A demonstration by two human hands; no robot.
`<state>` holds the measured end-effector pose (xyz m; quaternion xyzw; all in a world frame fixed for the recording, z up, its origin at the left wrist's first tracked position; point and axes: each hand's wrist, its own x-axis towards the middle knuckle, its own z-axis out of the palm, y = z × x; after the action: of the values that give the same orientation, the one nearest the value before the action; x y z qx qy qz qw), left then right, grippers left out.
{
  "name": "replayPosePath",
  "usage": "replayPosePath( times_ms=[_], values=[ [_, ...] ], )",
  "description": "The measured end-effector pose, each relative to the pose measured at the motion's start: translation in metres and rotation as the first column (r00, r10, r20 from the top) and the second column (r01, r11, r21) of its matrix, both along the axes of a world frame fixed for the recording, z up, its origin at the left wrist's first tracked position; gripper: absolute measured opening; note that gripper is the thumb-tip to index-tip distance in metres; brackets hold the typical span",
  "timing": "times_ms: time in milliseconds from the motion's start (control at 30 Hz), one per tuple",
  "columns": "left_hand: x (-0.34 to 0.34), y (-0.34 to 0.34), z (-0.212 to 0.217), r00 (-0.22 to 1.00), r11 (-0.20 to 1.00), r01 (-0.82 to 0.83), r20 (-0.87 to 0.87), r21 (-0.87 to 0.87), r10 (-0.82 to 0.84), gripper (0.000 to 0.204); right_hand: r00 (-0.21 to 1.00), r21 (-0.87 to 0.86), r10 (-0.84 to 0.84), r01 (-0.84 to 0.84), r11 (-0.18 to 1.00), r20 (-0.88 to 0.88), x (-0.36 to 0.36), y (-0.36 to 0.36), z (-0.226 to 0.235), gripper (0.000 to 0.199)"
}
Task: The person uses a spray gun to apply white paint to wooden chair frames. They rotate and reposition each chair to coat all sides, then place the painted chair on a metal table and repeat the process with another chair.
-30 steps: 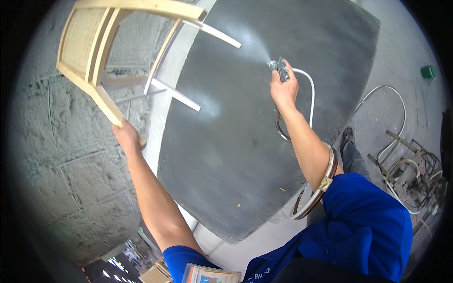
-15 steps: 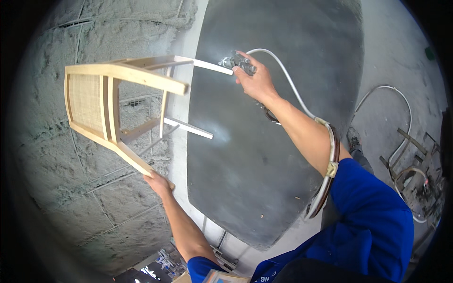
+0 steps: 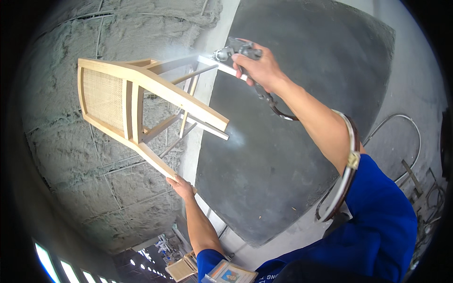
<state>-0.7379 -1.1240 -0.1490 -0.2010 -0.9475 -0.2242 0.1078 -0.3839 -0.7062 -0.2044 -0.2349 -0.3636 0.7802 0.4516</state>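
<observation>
Chair: a pale wooden chair frame point(image 3: 137, 111) with a tan woven back panel point(image 3: 101, 94) lies tilted in front of a rough grey seamed surface point(image 3: 56, 158), its back to the person's left, its leg ends over a broad dark grey sheet point(image 3: 283, 165). Whether anything besides the hand bears it, I cannot tell.
Left hand: the bare left hand point(image 3: 182, 187) is clamped around the end of the nearest long post.
Right hand: the bare right hand point(image 3: 262, 67) is wrapped around a silver-and-black metal spray gun point(image 3: 240, 47). Whether the trigger is pressed, I cannot tell.
Nozzle: just beside the whitish upper leg point(image 3: 223, 67), with pale haze near it; contact cannot be confirmed.
Hose: a white-and-brown hose loop point(image 3: 346, 181) hangs on the right arm, clear of the chair.
Sound practice, grip: hold the post firmly, fingers out of the haze, so the frame does not swing.
Sound practice, pass: in my judgement, an even gap and steady speed along the leg suit best; lingering risks runs, and the nozzle appears close enough to knock the wood.
</observation>
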Motion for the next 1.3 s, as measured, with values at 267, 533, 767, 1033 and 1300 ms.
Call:
replayPosePath(
  times_ms=[267,533,767,1033,1300],
  values=[
    [-0.011,0.014,0.005,0.999,0.989,0.052,-0.004,0.139,-0.052,0.061,0.952,0.162,-0.190,0.154,0.975,0.240,0.064,-0.037,-0.021,0.060],
    [-0.012,0.012,0.011,0.986,0.993,0.122,-0.112,0.004,-0.121,0.059,0.999,-0.085,-0.034,0.035,0.996,0.014,0.049,-0.067,-0.076,0.059],
    [-0.009,0.015,0.006,0.989,0.958,0.142,0.006,0.251,-0.149,0.059,0.953,0.324,-0.239,0.171,0.930,0.184,0.022,-0.155,-0.079,0.053],
    [0.014,0.026,0.009,0.982,0.946,0.115,0.106,0.302,-0.153,0.057,0.851,0.747,-0.275,-0.188,0.638,0.448,-0.078,-0.265,-0.048,0.046],
    [0.052,0.024,-0.008,0.986,0.955,0.146,0.036,0.258,-0.160,0.067,0.918,0.573,-0.357,0.202,0.794,0.172,-0.094,-0.335,-0.002,0.046]
  ],
)
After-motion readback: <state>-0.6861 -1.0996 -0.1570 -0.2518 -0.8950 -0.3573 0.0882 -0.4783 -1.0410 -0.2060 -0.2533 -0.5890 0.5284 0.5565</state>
